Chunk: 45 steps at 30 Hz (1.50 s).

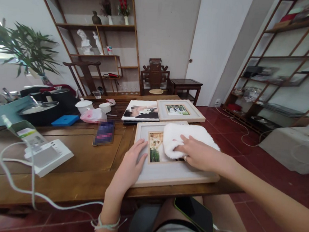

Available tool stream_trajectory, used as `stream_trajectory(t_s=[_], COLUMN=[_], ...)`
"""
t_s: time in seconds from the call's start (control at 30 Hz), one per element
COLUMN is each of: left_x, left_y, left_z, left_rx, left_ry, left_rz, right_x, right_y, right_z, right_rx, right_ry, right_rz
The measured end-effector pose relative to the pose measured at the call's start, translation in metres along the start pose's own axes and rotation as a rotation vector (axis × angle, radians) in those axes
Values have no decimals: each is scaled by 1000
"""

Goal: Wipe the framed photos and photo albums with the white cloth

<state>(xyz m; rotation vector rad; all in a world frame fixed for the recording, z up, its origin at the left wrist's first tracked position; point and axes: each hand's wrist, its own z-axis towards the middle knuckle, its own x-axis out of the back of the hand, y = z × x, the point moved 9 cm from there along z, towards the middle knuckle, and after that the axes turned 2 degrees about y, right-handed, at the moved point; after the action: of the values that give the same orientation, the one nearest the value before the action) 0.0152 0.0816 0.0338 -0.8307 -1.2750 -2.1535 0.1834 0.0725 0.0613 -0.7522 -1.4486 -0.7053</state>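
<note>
A picture frame (pixel 176 180) with a pale wood edge and a light mat lies flat at the table's front edge, a small photo (pixel 154 153) in its middle. My left hand (pixel 132 161) rests on the frame's left side with fingers stretched out. Under my right hand (pixel 192 150) is a fluffy white cloth (pixel 198 133), pressed against the frame and gripped by bent fingers. The cloth and hand hide the right part of the photo.
Behind lie another frame (pixel 195 116) and a photo panel (pixel 140 115). To the left are a white box (pixel 56 158), a looping white cable (pixel 33 183), a blue box (pixel 65 120) and a teapot (pixel 84 106). A phone (pixel 196 213) lies on my lap.
</note>
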Motion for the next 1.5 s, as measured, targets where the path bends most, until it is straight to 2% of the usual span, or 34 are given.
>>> stream_trajectory(t_s=[0.13,0.23,0.33,0.53,0.7,0.83,0.93,1.0,1.27,1.37,1.5], left_x=[1,2,1,1,2,2,2,2,1,2,1], left_y=[-1,0,2,2,1,0,1,1,1,2,2], left_z=[0,0,0,0,1,0,0,1,0,0,1], left_rx=[12,9,-6,-24,-24,-8,-16,-21,-23,-29,-43], left_ry=[9,13,8,8,8,7,10,15,11,20,20], left_rz=[-6,-7,-10,-12,-20,-27,-31,-30,-27,-32,-26], right_x=[5,10,7,-9,-1,5,2,1,10,12,3], right_y=[-31,-51,-56,-17,34,56,44,28,-38,-53,-55], right_z=[-42,-55,-51,-16,22,44,47,39,-39,-53,-42], right_rx=[11,58,61,4,-82,-158,-91,-32,107,114,138], right_ry=[-162,-128,-42,154,319,321,260,213,-113,-124,-33], right_rz=[146,208,210,39,-137,-140,-118,-88,184,249,237])
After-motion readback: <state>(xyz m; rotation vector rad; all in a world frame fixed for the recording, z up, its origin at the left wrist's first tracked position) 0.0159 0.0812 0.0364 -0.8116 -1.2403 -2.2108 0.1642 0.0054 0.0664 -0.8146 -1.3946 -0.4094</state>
